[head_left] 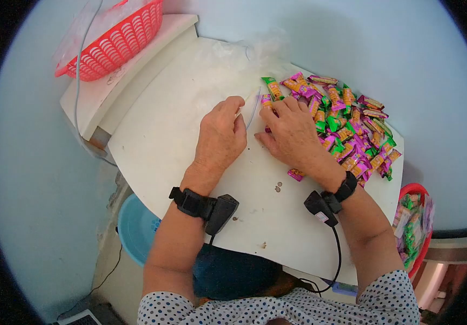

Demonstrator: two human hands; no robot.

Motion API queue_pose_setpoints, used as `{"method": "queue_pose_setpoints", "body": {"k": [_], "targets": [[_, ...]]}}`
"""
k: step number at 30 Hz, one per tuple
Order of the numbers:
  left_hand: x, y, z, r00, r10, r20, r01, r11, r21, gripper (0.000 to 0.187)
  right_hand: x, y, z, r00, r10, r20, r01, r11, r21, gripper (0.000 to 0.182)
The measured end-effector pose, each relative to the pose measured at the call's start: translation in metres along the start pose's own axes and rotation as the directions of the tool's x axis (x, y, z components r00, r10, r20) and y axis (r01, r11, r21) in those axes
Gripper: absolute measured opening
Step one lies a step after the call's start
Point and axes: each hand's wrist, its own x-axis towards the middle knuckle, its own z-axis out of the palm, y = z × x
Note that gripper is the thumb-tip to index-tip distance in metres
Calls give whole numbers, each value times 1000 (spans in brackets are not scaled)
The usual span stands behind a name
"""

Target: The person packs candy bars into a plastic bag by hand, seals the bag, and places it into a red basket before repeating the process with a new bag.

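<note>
My left hand (220, 132) is over the middle of the white table, thumb and fingers closed around the edge of what looks like a thin clear plastic bag (250, 100). The film is nearly transparent, so its outline is hard to follow. My right hand (293, 130) is at the left side of a pile of small wrapped snacks (347, 122) in purple, green and orange. Its fingers are curled down on a purple-and-orange wrapped snack (266, 101), which sticks out past the fingertips. A green-ended snack (273, 88) lies just beyond them. The fingertips of this hand are partly hidden.
More crumpled clear plastic bags (260, 51) lie at the table's back edge. A red basket (120, 43) stands on a raised white ledge at the left. Below the table are a blue basin (130, 227) and a red container (424, 238) with packed snacks. Cables hang from both wrist straps.
</note>
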Motion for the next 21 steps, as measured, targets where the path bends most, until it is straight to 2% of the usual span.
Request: {"method": "queue_pose_setpoints", "body": {"k": [4,7,11,17,20,21], "targets": [[-2,1,8,995,55,-82,-57,998,-22,20,0,0,1,999,39,13,-38,999,-28,28],[-5,9,6,1000,-5,-17,6,999,43,17,0,-1,-1,999,37,39,-33,996,-85,23],[-7,10,7,999,-9,-39,14,992,126,14,1,0,2,998,66,3,-66,994,-86,18],[-6,11,5,992,-78,-102,95,980,176,13,7,14,-14,955,297,-7,-296,952,83,17],[-6,11,3,987,-118,-107,134,977,164,14,9,25,-28,921,388,-31,-353,866,354,17],[-5,11,3,987,-125,-102,140,977,160,13,12,22,-38,902,431,15,-400,822,406,17]]}}
